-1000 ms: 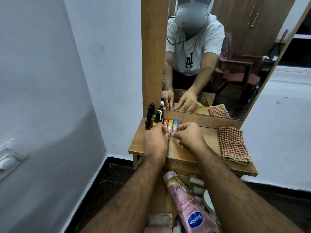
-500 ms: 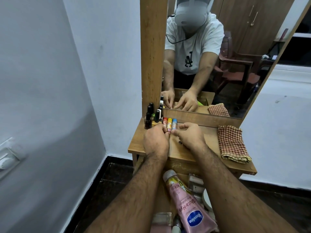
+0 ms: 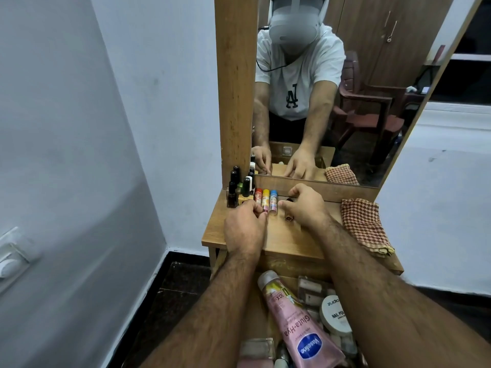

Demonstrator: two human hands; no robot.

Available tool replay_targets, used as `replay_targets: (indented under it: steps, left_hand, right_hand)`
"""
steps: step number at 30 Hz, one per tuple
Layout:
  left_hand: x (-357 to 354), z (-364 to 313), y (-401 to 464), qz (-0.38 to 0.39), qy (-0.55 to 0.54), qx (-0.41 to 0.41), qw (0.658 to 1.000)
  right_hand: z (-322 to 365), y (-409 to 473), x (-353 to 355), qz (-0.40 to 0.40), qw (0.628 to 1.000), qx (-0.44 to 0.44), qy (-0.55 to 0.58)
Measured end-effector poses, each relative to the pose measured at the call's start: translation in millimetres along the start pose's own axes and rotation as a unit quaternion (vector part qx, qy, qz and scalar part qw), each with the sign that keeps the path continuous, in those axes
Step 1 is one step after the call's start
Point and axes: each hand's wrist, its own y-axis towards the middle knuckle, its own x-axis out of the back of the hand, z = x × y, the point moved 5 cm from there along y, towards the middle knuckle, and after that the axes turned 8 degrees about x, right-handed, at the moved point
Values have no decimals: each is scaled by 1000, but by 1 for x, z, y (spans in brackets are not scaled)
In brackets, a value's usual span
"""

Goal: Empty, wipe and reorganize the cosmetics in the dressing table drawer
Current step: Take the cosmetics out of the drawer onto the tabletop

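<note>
Three lip balm tubes, red [image 3: 258,195], yellow [image 3: 265,199] and blue [image 3: 273,202], lie side by side on the dressing table top [image 3: 289,240] near the mirror. My left hand [image 3: 245,227] has curled fingers, and its fingertips pinch the near end of the red tube. My right hand [image 3: 305,205] sits just right of the tubes, curled over a small dark lipstick [image 3: 288,216] that lies on the top. The open drawer [image 3: 268,264] below holds a pink Vaseline tube [image 3: 297,325], a white nail-polish-remover jar [image 3: 334,312] and other cosmetics, partly hidden by my forearms.
Dark nail polish bottles [image 3: 233,187] stand at the back left corner of the top. A checked cloth [image 3: 364,224] lies folded at the right end. The mirror [image 3: 318,102] rises behind, a wall [image 3: 106,155] stands close on the left.
My right hand has moved right, away from the left hand and the tubes, with the dark lipstick under its fingers. My left hand stays at the tubes' near ends.
</note>
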Motion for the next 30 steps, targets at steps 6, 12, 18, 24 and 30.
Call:
replay_targets:
  steps: [6, 12, 18, 24, 30]
  left_hand:
    - [0, 0, -1, 5, -3, 7, 1000]
    - [1, -2, -1, 3, 7, 9, 1000]
    - [1, -1, -1, 3, 10, 4, 1000]
    - [-2, 0, 1, 2, 15, 2, 1000]
    - [-4, 0, 2, 3, 18, 3, 1000]
  right_hand:
    - [-9, -13, 6, -28, 998, -17, 45]
    - [-7, -14, 3, -20, 1000, -3, 13]
    - [0, -10, -3, -50, 998, 8, -27]
    - [5, -11, -10, -77, 996, 9, -43]
    - [1, -14, -9, -95, 995, 20, -34]
